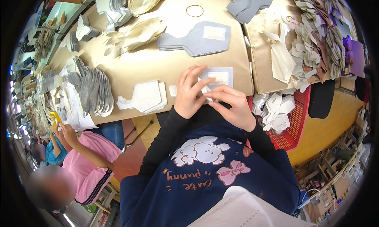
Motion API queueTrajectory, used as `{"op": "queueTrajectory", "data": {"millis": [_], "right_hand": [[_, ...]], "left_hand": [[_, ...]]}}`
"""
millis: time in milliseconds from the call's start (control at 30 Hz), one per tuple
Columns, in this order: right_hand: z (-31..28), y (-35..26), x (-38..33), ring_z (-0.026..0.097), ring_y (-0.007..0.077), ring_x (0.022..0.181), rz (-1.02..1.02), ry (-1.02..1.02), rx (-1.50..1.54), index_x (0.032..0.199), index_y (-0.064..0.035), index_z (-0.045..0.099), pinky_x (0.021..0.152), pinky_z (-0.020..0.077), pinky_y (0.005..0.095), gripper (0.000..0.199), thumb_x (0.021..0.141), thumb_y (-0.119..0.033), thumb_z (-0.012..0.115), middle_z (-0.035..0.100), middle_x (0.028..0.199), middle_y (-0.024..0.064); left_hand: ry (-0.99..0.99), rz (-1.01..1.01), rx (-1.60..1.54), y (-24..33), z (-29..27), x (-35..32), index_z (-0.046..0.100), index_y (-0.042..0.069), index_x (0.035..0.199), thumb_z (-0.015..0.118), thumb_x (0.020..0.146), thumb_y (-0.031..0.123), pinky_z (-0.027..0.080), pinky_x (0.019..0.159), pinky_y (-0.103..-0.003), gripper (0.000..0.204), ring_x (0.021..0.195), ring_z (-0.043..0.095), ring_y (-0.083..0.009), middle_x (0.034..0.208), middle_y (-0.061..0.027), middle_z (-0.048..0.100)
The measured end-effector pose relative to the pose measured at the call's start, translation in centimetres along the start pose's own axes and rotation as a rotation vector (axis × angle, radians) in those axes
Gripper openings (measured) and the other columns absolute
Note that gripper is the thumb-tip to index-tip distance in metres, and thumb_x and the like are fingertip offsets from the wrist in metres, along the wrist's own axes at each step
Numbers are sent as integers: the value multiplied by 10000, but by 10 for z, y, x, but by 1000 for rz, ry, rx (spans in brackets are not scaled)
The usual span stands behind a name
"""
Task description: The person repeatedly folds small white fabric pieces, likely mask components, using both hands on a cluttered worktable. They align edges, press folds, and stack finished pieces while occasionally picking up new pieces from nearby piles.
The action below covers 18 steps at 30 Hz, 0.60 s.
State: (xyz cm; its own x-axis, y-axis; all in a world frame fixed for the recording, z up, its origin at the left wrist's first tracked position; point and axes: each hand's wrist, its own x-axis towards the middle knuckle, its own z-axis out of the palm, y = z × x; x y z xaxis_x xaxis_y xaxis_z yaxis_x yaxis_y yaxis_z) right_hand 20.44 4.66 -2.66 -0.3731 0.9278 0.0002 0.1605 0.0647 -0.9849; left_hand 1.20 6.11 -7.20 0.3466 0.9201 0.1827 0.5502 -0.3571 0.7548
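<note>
Fingers of the right hand (236,107) are drawn narrow, thumb and forefinger pinching a small white slip (205,89) near the centre of the frame, just below the grey panel (218,69). The left hand (189,93) curls loosely over it, though I can't tell whether it grips. I'd judge the slip light, thin and easily creased, best taken by its edges. Its long axis seems to slant toward lower right; the ends are hidden.
</note>
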Motion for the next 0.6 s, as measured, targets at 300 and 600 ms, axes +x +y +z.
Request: {"op": "queueTrajectory", "data": {"millis": [300,600], "right_hand": [[10,37,16,640,288,1048,-136,85,-409,1139,-17,701,906,517,374,272,890,60,622,644,1154,127],[15,23,5,613,255,1191,56,-47,-104,1249,-6,658,977,505,366,378,873,28,666,619,1316,124]], "left_hand": [[130,-99,-1071,-30,-26,-22,685,64,853,566,899,17,374,1131,-458,136,1004,623,-269,860,-68,615],[311,81,-1649,-44,-78,-41,609,144,904,601,972,329,358,693,-294,198,665,417,-126,699,35,494]]}}
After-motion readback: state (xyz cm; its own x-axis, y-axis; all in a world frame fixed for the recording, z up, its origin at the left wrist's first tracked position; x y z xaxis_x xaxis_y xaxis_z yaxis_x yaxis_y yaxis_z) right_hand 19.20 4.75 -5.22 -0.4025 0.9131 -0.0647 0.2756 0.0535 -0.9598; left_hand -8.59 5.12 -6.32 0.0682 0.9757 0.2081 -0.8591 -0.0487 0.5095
